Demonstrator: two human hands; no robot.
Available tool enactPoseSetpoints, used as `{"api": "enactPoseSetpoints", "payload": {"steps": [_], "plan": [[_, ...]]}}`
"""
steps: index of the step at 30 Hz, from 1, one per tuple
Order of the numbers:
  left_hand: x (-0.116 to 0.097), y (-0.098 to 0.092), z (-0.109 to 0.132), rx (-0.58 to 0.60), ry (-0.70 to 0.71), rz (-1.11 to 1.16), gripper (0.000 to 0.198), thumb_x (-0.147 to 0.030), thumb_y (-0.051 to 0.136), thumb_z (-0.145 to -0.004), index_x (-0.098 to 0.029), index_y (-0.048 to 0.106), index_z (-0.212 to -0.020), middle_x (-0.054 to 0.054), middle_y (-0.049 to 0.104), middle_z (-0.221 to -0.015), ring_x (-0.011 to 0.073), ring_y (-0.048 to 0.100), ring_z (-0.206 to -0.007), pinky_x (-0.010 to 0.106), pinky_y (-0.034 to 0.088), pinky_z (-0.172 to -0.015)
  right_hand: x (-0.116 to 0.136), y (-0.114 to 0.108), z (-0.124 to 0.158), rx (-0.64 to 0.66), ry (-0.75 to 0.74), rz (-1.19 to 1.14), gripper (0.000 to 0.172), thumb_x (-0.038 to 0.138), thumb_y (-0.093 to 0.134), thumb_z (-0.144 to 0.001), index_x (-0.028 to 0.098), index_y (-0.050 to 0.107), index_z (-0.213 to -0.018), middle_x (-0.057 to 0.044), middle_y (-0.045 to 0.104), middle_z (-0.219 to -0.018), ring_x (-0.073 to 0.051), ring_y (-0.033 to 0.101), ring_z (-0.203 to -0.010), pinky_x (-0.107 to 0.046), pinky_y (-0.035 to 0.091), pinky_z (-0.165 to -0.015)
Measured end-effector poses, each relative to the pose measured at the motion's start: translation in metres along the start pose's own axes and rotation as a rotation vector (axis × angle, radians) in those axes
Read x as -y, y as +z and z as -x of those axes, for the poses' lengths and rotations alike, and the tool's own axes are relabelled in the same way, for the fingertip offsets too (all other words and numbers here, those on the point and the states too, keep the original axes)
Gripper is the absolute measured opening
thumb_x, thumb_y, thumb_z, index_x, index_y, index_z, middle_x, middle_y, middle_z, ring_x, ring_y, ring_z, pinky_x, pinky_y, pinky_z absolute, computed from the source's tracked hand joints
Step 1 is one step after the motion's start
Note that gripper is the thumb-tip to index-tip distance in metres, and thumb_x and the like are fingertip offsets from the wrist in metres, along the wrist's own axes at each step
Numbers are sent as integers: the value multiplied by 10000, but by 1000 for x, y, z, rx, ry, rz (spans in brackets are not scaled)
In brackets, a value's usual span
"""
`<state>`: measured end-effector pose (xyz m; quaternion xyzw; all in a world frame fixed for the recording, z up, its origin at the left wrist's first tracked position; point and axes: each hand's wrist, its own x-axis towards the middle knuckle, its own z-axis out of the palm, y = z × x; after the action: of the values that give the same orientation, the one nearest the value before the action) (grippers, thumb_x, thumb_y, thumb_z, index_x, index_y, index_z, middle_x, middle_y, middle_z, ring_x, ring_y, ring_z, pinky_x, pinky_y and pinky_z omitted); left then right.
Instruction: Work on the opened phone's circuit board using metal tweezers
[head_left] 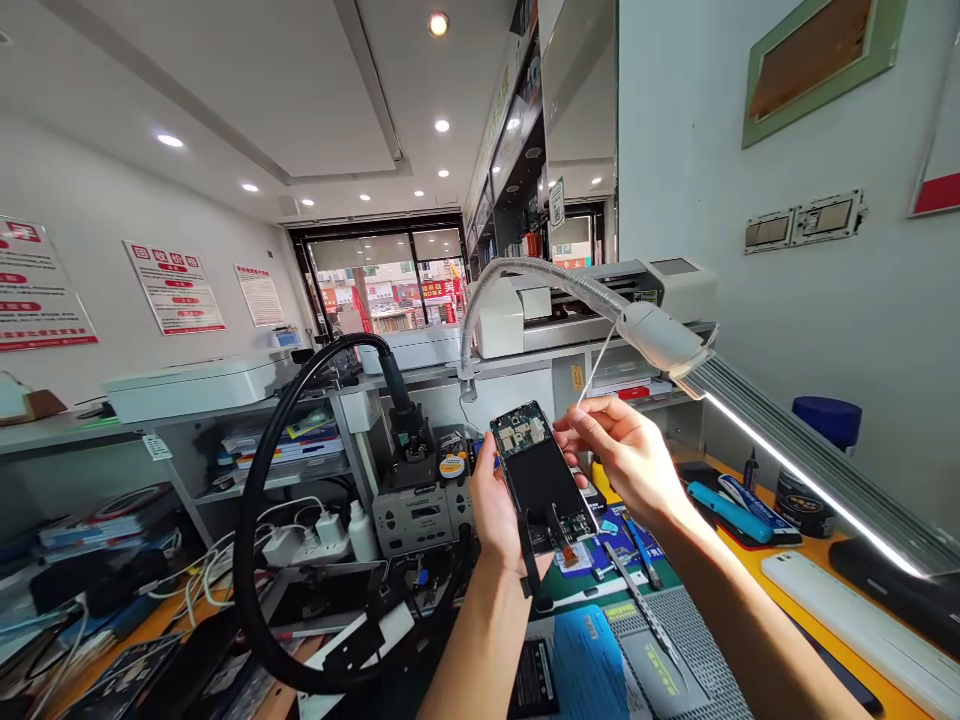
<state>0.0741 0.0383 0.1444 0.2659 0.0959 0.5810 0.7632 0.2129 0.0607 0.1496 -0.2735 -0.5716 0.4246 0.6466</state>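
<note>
An opened smartphone (545, 480) is held tilted in front of me, its circuit board (520, 430) showing at the top and a black battery area below. A dark flex cable (530, 560) hangs from its lower end. My left hand (491, 505) wraps round the phone from below and the left. At the phone's upper right edge, my right hand (619, 440) has its thumb and fingers closed in a pinch. From that pinch a thin white strip (596, 367) runs upward to the lamp head; whether it touches the lamp I cannot tell.
A lit bench lamp (795, 460) slants across the right side. The black hose (251, 520) of a soldering station (424, 518) curves at left. Tweezers (641, 600), a blue-handled tool (643, 550) and a grey mat (697, 640) lie below my hands. A white phone-like slab (855, 620) lies right.
</note>
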Motion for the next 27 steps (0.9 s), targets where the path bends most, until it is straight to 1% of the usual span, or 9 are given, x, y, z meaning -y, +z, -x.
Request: {"api": "enactPoseSetpoints", "payload": {"steps": [3, 5, 7, 11, 14, 20, 23, 25, 27], "plan": [[-1, -5, 3, -19, 15, 19, 671, -596, 341, -1011, -67, 754, -994, 137, 739, -860, 239, 697, -767, 399, 601, -759, -6, -4, -3, -75, -20, 35, 222, 357, 707, -1026, 145, 661, -1072, -34, 699, -976, -168, 696, -777, -323, 615, -704], [-3, -9, 5, -22, -21, 5, 729, -648, 336, -992, -48, 751, -986, 147, 727, -813, 247, 688, -717, 409, 596, -719, -11, -5, -4, -137, -3, 67, 250, 391, 697, -1031, 145, 667, -1058, -34, 700, -975, -174, 695, -792, -336, 611, -727], [-5, -12, 6, -25, -44, -17, 774, -675, 316, -983, -36, 753, -958, 155, 720, -771, 261, 688, -680, 417, 590, -685, -15, -6, -3, -136, 57, 99, 274, 421, 686, -1034, 147, 679, -1021, -36, 703, -964, -174, 693, -794, -327, 605, -713], [-9, -17, 12, -28, -21, -50, 756, -652, 290, -998, -61, 762, -988, 164, 748, -811, 292, 726, -742, 424, 597, -707, -19, -3, 4, 57, 193, 106, 274, 421, 682, -1035, 148, 700, -1031, -39, 715, -959, -168, 692, -765, -318, 605, -695], [-13, -24, 20, -25, -33, -80, 719, -627, 303, -1007, -76, 764, -1057, 166, 765, -837, 305, 744, -770, 429, 601, -719, -16, -1, 8, 191, 238, 97, 292, 433, 679, -1031, 143, 704, -1050, -48, 723, -990, -170, 694, -768, -327, 601, -707], [-18, -52, 39, -10, -125, -136, 702, -642, 304, -994, -125, 763, -1115, 149, 768, -807, 306, 746, -740, 440, 594, -727, -18, 11, 18, 380, 323, 146, 280, 429, 732, -955, 159, 747, -881, -53, 754, -899, -195, 709, -768, -358, 583, -772], [-16, -71, 50, -20, -198, -189, 811, -695, 220, -964, -115, 768, -1105, 162, 754, -782, 300, 721, -659, 452, 576, -709, -34, 13, 26, 422, 399, 173, 326, 489, 755, -878, 205, 775, -721, -70, 738, -735, -223, 698, -636, -351, 574, -667], [-14, -84, 55, -55, -235, -239, 833, -689, 211, -951, -88, 782, -1031, 158, 725, -711, 275, 680, -568, 434, 555, -680, -55, 7, 28, 418, 431, 203, 294, 514, 825, -776, 239, 810, -677, -124, 760, -752, -250, 723, -663, -346, 584, -648], [-12, -100, 54, -101, -265, -293, 853, -679, 197, -944, -64, 789, -931, 149, 687, -644, 250, 637, -501, 403, 521, -642, -86, -3, 23, 380, 448, 224, 271, 545, 873, -662, 281, 853, -719, -167, 789, -827, -293, 758, -717, -358, 611, -654]]}}
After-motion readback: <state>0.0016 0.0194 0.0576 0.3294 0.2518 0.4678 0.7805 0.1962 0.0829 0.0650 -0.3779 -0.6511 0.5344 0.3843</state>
